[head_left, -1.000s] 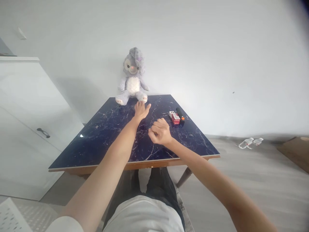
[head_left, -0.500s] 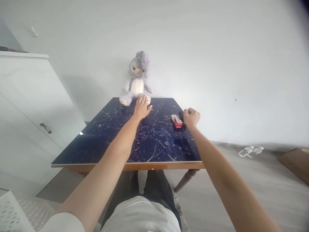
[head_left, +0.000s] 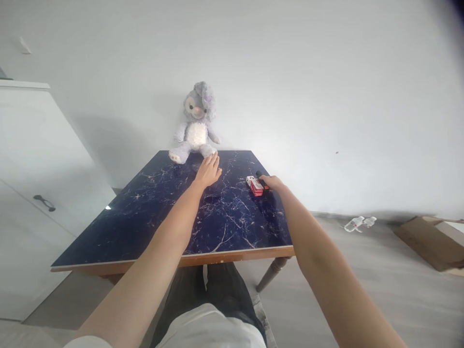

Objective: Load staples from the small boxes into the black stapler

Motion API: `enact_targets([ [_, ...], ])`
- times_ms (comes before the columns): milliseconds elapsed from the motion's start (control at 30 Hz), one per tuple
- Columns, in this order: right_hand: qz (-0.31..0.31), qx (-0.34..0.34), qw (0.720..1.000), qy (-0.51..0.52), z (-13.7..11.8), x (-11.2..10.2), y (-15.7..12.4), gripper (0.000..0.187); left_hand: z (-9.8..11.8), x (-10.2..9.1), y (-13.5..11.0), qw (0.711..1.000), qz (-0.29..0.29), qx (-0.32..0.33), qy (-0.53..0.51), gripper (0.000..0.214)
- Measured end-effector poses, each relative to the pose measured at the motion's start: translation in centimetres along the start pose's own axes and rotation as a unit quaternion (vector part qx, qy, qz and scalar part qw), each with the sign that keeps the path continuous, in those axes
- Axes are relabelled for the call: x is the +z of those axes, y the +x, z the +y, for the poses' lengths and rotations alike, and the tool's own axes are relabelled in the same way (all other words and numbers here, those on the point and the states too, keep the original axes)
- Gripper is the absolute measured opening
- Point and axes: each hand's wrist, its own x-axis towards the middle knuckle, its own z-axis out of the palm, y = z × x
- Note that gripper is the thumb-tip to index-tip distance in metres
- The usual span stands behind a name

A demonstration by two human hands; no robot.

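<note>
1. As the head view shows, the left hand [head_left: 208, 171] reaches palm down over the desk [head_left: 145, 227], its fingers extended and the thumb apart; the fingertips overlap one foot of the plush toy [head_left: 197, 135], though I cannot tell whether they touch it.
2. In the same view, the right hand [head_left: 274, 183] has its fingers at the black object [head_left: 258, 174] near the desk's right edge; whether they have closed round it, I cannot tell.
3. Red-and-white packaging [head_left: 255, 187] lies just beside that object, on its left.
4. Propped upright, the plush toy sits at the desk's far edge, near the wall [head_left: 290, 87].
</note>
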Motion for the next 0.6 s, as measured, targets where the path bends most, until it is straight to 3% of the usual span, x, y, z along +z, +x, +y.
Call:
enact_targets([
  [367,-0.071,-0.084,0.994,0.019,-4.7,6.0,-0.5,0.039,-3.9,-0.9,-3.3,0.998,-0.001,-0.064,0.017,0.062],
  [533,-0.104,-0.121,0.987,0.011,-9.7,10.5,-2.5,0.036,-5.8,-2.1,-7.5,0.987,0.034,-0.158,-0.024,0.061],
  [600,-0.112,-0.130,0.985,0.004,-11.8,12.3,-3.6,0.036,-6.1,-2.6,-9.8,0.982,0.010,-0.176,-0.071,0.060],
])
